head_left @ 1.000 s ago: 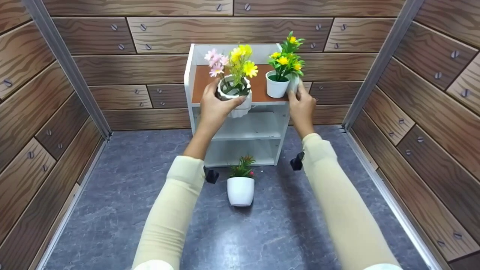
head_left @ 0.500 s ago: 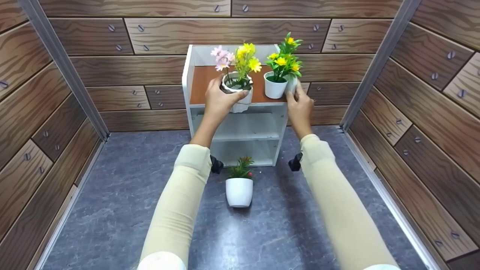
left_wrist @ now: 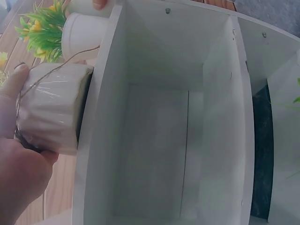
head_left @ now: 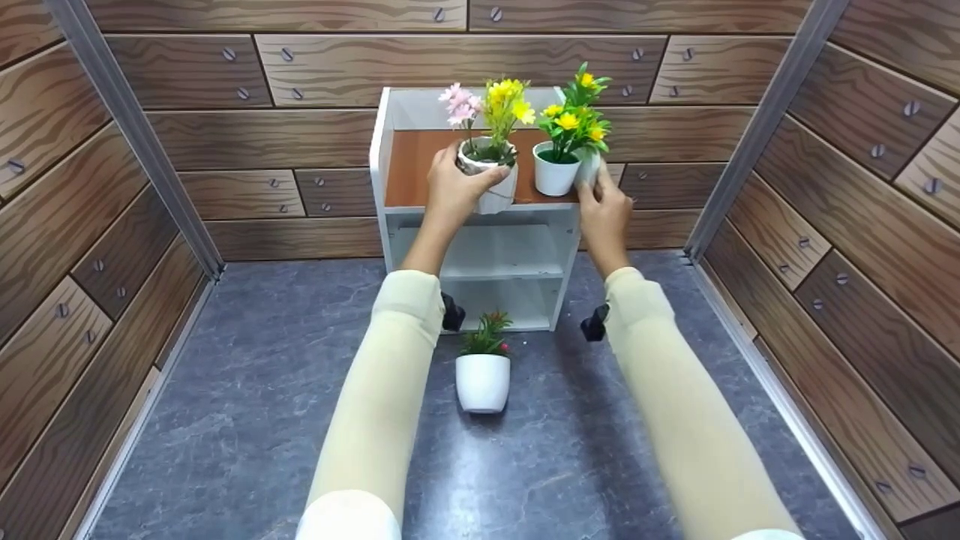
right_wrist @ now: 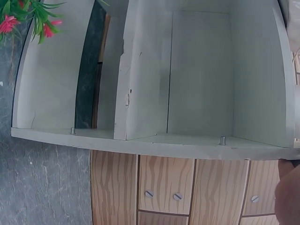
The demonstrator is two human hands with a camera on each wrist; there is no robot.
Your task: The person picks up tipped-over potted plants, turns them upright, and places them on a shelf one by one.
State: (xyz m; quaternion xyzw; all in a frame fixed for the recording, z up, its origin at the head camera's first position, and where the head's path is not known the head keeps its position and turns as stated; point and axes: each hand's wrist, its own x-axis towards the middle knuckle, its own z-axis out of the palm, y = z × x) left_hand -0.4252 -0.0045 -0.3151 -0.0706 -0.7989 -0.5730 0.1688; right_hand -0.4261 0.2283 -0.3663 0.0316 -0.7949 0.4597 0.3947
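My left hand (head_left: 454, 184) grips a white flower pot (head_left: 496, 195) of pink and yellow flowers, thumb across its front near the rim. The pot overlaps the front edge of the small white shelf unit's brown top (head_left: 412, 176). A cord hangs around this pot (left_wrist: 54, 103) in the left wrist view, its base right at the top board. Beside it, a smaller white pot (head_left: 556, 178) with yellow flowers and green leaves stands upright on the top's right side. My right hand (head_left: 606, 214) pinches the shelf's right side panel (head_left: 588, 169) at the front corner.
A white pot (head_left: 482, 384) with a green plant and red flowers stands on the dark grey floor (head_left: 262, 390) before the shelf. Two open compartments (head_left: 502, 251) lie under the top. Wood-patterned walls (head_left: 465, 60) enclose the space at the back and both sides.
My left hand has carried the pot of pink and yellow flowers to the right and slightly back, closer to the yellow-flowered pot. The right hand stays at the shelf's corner.
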